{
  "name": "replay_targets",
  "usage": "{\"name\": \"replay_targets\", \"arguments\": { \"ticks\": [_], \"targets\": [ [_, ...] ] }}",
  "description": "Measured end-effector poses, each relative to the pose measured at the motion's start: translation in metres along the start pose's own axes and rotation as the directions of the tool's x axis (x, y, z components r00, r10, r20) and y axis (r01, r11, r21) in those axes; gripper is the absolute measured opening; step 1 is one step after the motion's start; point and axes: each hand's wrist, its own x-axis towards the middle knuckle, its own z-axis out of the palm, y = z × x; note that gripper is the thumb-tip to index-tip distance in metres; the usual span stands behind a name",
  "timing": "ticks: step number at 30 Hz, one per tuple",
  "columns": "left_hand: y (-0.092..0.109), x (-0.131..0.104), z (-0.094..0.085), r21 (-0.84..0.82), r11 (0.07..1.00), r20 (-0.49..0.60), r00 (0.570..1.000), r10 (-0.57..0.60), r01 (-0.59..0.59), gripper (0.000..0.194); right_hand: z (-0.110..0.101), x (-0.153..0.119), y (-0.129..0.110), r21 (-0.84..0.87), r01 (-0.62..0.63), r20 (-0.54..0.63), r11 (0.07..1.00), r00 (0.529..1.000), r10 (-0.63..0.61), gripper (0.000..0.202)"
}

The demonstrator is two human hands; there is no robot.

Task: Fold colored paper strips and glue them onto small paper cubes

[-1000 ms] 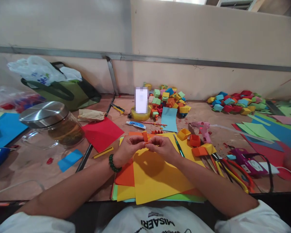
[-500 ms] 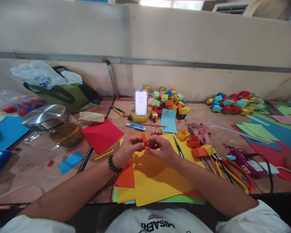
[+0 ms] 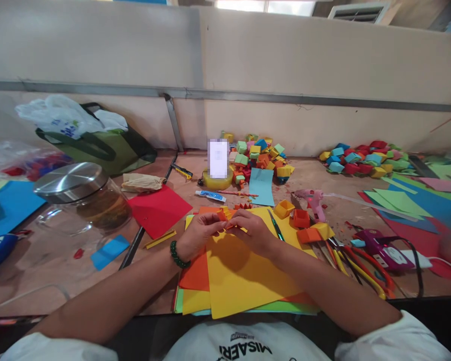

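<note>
Head view: a small piece of orange paper (image 3: 222,215) is held up between two bare hands, above the upper part of a stack of colored sheets (image 3: 248,276) topped by a large yellow one. The piece looks matte and bright orange, folded, with short flat faces; a bit of yellow is seen beside it, though whether that belongs to it cannot be told. Much of its shape is covered by fingers, so its full outline cannot be made out. By the left hand (image 3: 204,229) it is pinched between thumb and fingertips; a dark green beaded bracelet (image 3: 179,254) is worn at that wrist. The right hand (image 3: 252,231) is brought in close opposite, fingers curled and thumb and fingertips drawn together at the piece; what exactly is gripped there is partly hidden. Just beyond the hands, a zigzag row of red-orange points (image 3: 243,206) is seen. To the right, open folded boxes are noted: yellow (image 3: 284,209), red-orange (image 3: 301,218), orange (image 3: 308,235). A green pen-like tool (image 3: 276,225) is laid on the yellow sheet, near the right hand.
</note>
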Motion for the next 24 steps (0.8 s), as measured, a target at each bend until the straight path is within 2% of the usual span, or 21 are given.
{"name": "replay_targets", "arguments": {
  "ticks": [4,7,9,13,19,24],
  "targets": [
    [-0.0005,0.0003,-0.0006,0.024,0.999,-0.028,0.999,-0.021,0.022,0.033,0.0020,0.0017,0.0006,0.195,-0.229,0.069,0.954,0.973,0.220,0.019],
    [0.0020,-0.0017,-0.0011,0.065,0.997,-0.006,0.999,-0.042,0.042,0.030,0.0044,0.0035,-0.0026,0.324,-0.453,0.118,0.831,0.890,0.439,0.021],
    [0.0040,-0.0033,-0.0016,0.100,0.995,0.006,1.000,-0.028,0.027,0.029,0.0056,0.0048,-0.0053,0.384,-0.538,0.134,0.750,0.836,0.532,0.026],
    [0.0051,-0.0046,-0.0013,0.151,0.988,0.010,1.000,0.019,-0.020,0.028,0.0059,0.0073,-0.0086,0.425,-0.600,0.155,0.678,0.786,0.599,0.031],
    [0.0018,-0.0038,0.0002,0.184,0.981,0.048,0.997,0.058,-0.066,0.037,0.0061,0.0084,-0.0047,0.416,-0.706,0.258,0.574,0.696,0.670,0.043],
    [-0.0007,-0.0044,-0.0004,0.209,0.973,0.040,0.995,0.093,-0.100,0.038,0.0062,0.0084,-0.0010,0.437,-0.730,0.291,0.525,0.668,0.685,0.046]
  ]
}}
